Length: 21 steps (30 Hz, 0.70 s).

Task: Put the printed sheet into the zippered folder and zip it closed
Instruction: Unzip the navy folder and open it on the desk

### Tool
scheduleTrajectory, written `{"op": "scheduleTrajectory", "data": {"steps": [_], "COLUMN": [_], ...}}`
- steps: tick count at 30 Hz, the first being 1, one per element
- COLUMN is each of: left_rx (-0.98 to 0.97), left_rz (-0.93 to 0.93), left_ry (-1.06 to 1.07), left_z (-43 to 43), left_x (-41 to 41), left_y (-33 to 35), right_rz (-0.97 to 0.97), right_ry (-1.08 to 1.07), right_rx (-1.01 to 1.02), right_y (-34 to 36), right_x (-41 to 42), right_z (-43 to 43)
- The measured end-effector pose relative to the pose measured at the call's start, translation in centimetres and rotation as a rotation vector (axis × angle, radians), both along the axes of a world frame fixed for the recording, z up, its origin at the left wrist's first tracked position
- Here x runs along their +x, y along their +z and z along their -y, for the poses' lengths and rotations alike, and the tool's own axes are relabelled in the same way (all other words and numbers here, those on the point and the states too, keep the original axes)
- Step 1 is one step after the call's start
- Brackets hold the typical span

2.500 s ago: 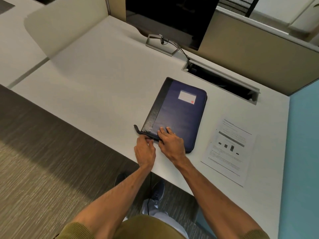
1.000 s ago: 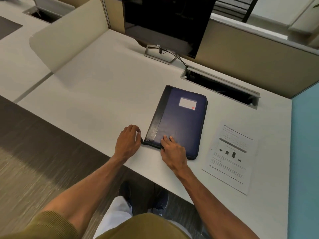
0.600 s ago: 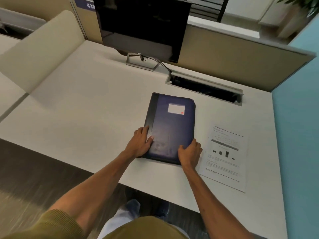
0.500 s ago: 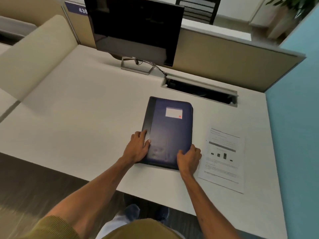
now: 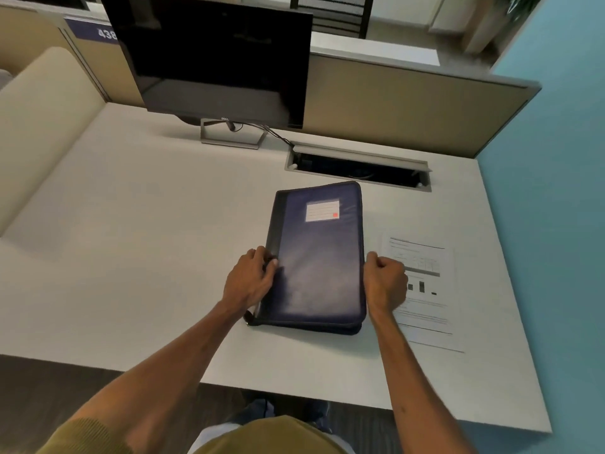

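The dark blue zippered folder (image 5: 317,257) lies shut and flat on the white desk (image 5: 147,257), with a white label near its far end. My left hand (image 5: 250,278) holds its left spine edge, thumb on the cover and fingers down the side. My right hand (image 5: 386,283) is curled in a fist against the middle of the folder's right edge, pinching at the zipper there; the pull itself is hidden by my fingers. The printed sheet (image 5: 425,309) lies flat on the desk just right of the folder, partly under my right hand.
A black monitor (image 5: 216,54) on a metal stand is at the back of the desk. An open cable slot (image 5: 357,167) sits just beyond the folder. A beige divider (image 5: 42,126) bounds the left side and a blue wall (image 5: 556,191) the right.
My right hand has slid from the folder's near right corner up along its right edge. My left hand moved from the near left corner to the spine. The camera view tilted upward.
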State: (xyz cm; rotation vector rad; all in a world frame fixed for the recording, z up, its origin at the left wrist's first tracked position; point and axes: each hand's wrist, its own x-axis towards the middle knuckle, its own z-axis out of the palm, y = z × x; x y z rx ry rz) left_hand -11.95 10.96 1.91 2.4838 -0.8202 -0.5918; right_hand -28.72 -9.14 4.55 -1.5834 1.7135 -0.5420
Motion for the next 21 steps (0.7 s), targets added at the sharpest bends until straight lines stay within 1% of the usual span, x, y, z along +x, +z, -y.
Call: {"op": "scheduleTrajectory", "data": {"steps": [5,8,13,15,18,21], "left_rx": [-0.101,-0.233,-0.504,-0.572,-0.601,-0.546], "left_rz": [0.003,0.012,-0.111,-0.177,-0.262,-0.269], "left_ry": [0.098,0.124,0.035,0.022,0.039,0.066], "left_z": [1.5,2.5,2.7,2.2,0.4,-2.4], "left_x": [0.4,1.2,3.2,4.0,5.7,8.0], "left_y": [1.4,3.2,7.0,8.3,9.8,10.6], "right_rz": [0.101,0.193,0.439,0.523,0.563,0.533], "right_ry": [0.121,0.186,0.382,0.481,0.655,0.81], "right_rx": [-0.023,-0.073,-0.151,-0.169,-0.202,-0.24], "right_y": [3.0,4.7,6.8,6.8,5.6,3.8], "right_x": [2.2,4.0,8.0,9.4,11.1,12.4], "right_z": [-0.3,-1.4,-5.9,-8.2,-11.3,-13.6]}}
